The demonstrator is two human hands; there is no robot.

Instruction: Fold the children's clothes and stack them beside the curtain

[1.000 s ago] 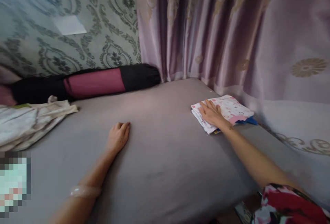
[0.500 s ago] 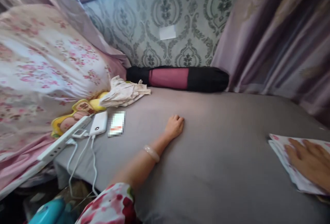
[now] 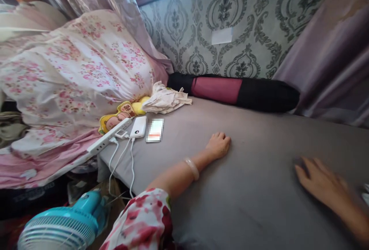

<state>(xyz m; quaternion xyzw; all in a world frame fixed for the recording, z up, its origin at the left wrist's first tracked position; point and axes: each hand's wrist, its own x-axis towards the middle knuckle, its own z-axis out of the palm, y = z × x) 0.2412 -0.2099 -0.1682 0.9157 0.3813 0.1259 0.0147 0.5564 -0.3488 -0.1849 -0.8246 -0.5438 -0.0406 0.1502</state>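
Observation:
My left hand (image 3: 219, 145) rests on the grey sheet (image 3: 253, 200), fingers curled under and nothing visible in them. A pale bangle (image 3: 191, 168) circles that wrist, below a red-and-white patterned sleeve (image 3: 141, 219). Farther right, my right hand (image 3: 319, 177) is open, its fingers stretched out and slightly blurred, low over the same sheet; I cannot tell whether it touches. At the right frame edge shows a sliver of something whitish (image 3: 366, 194), mostly cut off.
A black-and-maroon long bolster-like bag (image 3: 216, 88) lies along the wall. To the left are a crumpled cream cloth (image 3: 167, 100), a white power bank (image 3: 138, 127), a blurred-out rectangular item (image 3: 155, 131), a power strip (image 3: 109, 138) with cables, and a blue fan (image 3: 60, 225).
My right hand has come off the folded white-and-pink cloth and is over the bare sheet. The view has swung left, leaving that cloth almost out of frame. My left hand stays on the sheet.

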